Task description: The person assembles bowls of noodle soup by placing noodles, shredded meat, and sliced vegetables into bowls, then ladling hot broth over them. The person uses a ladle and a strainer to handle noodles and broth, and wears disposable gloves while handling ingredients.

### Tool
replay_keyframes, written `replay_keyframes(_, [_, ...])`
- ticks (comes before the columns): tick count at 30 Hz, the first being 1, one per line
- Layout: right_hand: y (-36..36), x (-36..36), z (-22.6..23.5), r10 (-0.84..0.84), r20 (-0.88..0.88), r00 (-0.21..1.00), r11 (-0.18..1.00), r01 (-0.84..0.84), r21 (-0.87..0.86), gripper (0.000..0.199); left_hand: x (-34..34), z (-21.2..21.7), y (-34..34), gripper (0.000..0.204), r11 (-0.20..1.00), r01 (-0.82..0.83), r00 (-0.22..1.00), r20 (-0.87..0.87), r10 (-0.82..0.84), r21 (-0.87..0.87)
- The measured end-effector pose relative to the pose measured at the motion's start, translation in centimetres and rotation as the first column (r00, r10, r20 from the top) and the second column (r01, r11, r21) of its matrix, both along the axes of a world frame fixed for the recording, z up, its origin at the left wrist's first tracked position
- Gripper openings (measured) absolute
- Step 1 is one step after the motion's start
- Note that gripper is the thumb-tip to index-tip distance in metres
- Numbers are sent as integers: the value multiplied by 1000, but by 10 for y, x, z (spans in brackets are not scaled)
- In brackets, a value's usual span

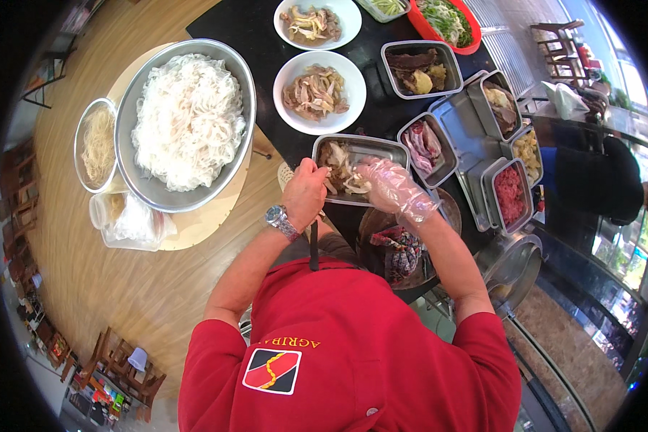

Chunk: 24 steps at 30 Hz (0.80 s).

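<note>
Dark surface (266,43), big metal basin of white noodles (187,119) at left, white bowl of sliced meat (319,92), steel tray of meat (356,169) under both hands, gloved right hand (392,189) pinching meat slices, bare left hand (306,194) clenched around a utensil, wristwatch (281,219)

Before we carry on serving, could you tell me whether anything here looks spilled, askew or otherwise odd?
Nothing stands out. The big noodle bowl sits level on its round board, both white bowls are upright, and the metal trays hold their food. The left hand and gloved right hand work over one tray.
</note>
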State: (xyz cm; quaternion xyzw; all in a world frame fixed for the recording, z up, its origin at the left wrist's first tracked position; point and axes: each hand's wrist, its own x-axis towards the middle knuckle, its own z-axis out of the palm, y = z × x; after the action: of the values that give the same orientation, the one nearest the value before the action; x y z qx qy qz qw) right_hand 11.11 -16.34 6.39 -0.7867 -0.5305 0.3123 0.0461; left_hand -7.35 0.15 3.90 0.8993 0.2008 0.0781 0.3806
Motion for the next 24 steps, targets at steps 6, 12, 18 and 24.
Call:
replay_keyframes(6, [12, 20, 42, -171, -200, 965, 982, 149, -119, 41, 38, 7, 0, 17, 994, 78, 997, -37, -75, 82])
replay_keyframes(12, [10, 30, 51, -462, -174, 870, 887, 458, -67, 31, 78, -12, 1, 10, 954, 243, 921, -351, -170, 177])
replay_keyframes(18, [-22, 39, 45, -554, -535, 637, 751, 660, 8, 32, 86, -23, -12, 9, 935, 259, 909, -388, -151, 242])
replay_keyframes(24, [-13, 26, 16, -343, -223, 912, 926, 369, 85, 44, 81, -26, -7, 9, 896, 331, 906, -363, -215, 295])
